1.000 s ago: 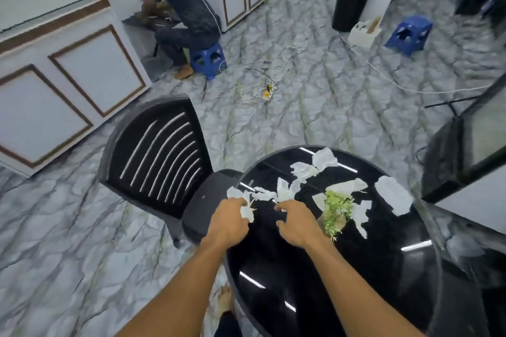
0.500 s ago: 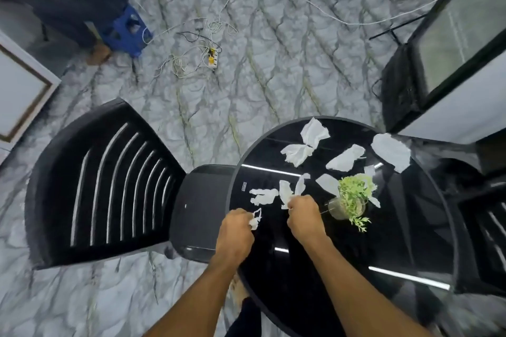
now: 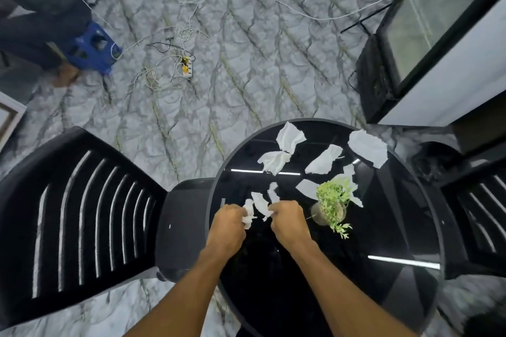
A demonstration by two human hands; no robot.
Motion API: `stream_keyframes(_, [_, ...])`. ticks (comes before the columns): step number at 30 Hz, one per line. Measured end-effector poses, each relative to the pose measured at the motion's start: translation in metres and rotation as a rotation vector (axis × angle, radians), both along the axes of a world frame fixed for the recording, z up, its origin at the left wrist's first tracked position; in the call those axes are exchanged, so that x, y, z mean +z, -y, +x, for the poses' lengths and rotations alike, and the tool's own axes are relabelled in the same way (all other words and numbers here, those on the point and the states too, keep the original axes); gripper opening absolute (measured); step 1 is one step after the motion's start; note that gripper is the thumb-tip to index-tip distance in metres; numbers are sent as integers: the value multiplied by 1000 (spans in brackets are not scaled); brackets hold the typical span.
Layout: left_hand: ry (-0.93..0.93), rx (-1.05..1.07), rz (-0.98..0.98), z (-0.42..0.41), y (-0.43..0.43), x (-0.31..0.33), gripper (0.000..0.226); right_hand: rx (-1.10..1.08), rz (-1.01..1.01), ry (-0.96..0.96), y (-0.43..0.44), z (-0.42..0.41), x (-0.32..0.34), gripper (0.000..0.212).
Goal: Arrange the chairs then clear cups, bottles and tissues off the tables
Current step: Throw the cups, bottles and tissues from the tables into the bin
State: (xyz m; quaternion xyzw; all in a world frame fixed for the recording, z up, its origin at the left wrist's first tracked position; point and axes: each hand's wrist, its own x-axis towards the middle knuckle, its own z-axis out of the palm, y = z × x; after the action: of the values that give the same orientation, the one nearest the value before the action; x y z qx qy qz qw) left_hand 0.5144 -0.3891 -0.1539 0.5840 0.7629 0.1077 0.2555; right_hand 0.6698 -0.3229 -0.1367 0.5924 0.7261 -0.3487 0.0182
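Observation:
A round black glossy table (image 3: 369, 295) carries several white tissues. My left hand (image 3: 228, 223) is closed on a crumpled tissue (image 3: 248, 213) near the table's left edge. My right hand (image 3: 287, 220) pinches another torn tissue (image 3: 261, 204) right beside it. Loose tissues lie farther back: a crumpled pair (image 3: 282, 150), a flat piece (image 3: 324, 160) and a larger sheet (image 3: 368, 148). A black slatted chair (image 3: 82, 216) stands at the table's left with its seat tucked against the rim. Another black chair (image 3: 476, 216) is at the right.
A small glass vase with a green plant (image 3: 332, 205) stands on the table beside my right hand. On the marble floor lie a power strip with tangled cables (image 3: 186, 68) and blue stools (image 3: 90, 48). A person sits at the far left. A glass-door cabinet (image 3: 438, 35) stands right.
The view has tilted further down over the table. My left hand has gathered more tissue into its fist, and my right hand has taken hold of the torn piece beside it.

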Motion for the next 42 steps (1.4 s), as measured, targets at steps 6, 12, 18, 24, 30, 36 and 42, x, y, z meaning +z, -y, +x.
stream_keyframes(6, [260, 305, 213, -1, -52, 43, 27, -186, 127, -310, -66, -11, 64, 25])
stream_keyframes(12, [273, 78, 197, 25, -132, 62, 19, -346, 128, -359, -135, 46, 95, 19])
stream_keyframes(18, [131, -13, 15, 46, -157, 20, 12, -432, 71, -291, -148, 118, 65, 36])
stream_keyframes(24, [93, 16, 11, 61, -145, 14, 29, -269, -7, -118, -157, 125, 15, 38])
stream_keyframes(30, [123, 24, 93, 63, -196, 35, 52, -142, -20, -20, -169, 102, 2, 24])
stream_keyframes(36, [69, -76, -13, 67, -230, 19, 58, -106, 66, 18, -178, 101, -12, 13])
stream_keyframes(42, [83, -68, -21, 69, -224, 6, 41, -319, 46, -265, -176, 116, -3, 44])
